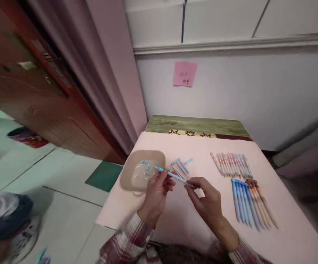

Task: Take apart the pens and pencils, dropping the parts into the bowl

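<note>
A slim light-blue pen (pixel 177 178) spans the gap between my two hands above the table. My left hand (pixel 159 187) pinches it near its bright blue end, which points toward the beige basin (pixel 127 183). At the other end, my right hand (pixel 207 200) has it between thumb and fingers. Inside the basin lie several small blue pieces (pixel 147 168). Just beyond my hands is a small group of pen parts (pixel 183 167), pale barrels with blue ends.
On the pink tabletop (pixel 186 223), right side, lie a row of red-and-white pens (pixel 230 165), blue pens (pixel 243 203) and brown pens (pixel 260 205). A pink note (pixel 184 74) is on the wall. A wooden door (pixel 46 84) and a bin (pixel 28 136) stand left.
</note>
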`<state>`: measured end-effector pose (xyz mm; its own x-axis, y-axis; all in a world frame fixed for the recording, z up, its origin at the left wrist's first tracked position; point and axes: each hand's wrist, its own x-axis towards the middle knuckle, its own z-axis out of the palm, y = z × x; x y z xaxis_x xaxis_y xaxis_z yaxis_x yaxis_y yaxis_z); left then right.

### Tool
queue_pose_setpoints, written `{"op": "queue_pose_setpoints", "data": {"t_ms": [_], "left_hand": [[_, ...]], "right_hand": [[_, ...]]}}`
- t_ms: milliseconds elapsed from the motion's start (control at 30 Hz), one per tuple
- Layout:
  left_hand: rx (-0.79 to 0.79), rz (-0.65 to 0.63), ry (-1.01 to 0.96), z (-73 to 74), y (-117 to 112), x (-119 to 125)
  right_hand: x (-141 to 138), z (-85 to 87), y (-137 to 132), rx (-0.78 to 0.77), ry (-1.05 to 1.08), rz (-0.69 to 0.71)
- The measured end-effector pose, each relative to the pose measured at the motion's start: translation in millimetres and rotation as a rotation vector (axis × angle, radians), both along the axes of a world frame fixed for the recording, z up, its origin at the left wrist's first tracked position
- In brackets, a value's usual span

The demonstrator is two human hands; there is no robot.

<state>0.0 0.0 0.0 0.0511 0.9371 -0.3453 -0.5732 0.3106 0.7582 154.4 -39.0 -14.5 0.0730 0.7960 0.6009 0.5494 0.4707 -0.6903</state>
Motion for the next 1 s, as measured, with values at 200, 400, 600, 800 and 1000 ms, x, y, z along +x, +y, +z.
{"op": "queue_pose_setpoints", "data": {"t_ms": [200,400,600,800,1000], "left_hand": [[-0.014,0.005,0.057,2.7,0,0],[-0.002,-0.004,0.092,2.0,0,5],[0.032,-0.020,0.044,-0.6,-2,6],[0.047,0.028,0.089,-4.2,4,3],[0.095,-0.037,0.101,-7.2,4,2]], "right_hand": [[0,0.2,1,-0.028,0.001,-0.034],[0,-1.0,-1,-0.231,-0.023,-0.086],[2,-6.3,1,-0.442,0.005,-0.045],[-4,-3.2,0,-0.365,0.068,-0.036],[0,-3.5,-2,-0.554,0.156,0.058]]}}
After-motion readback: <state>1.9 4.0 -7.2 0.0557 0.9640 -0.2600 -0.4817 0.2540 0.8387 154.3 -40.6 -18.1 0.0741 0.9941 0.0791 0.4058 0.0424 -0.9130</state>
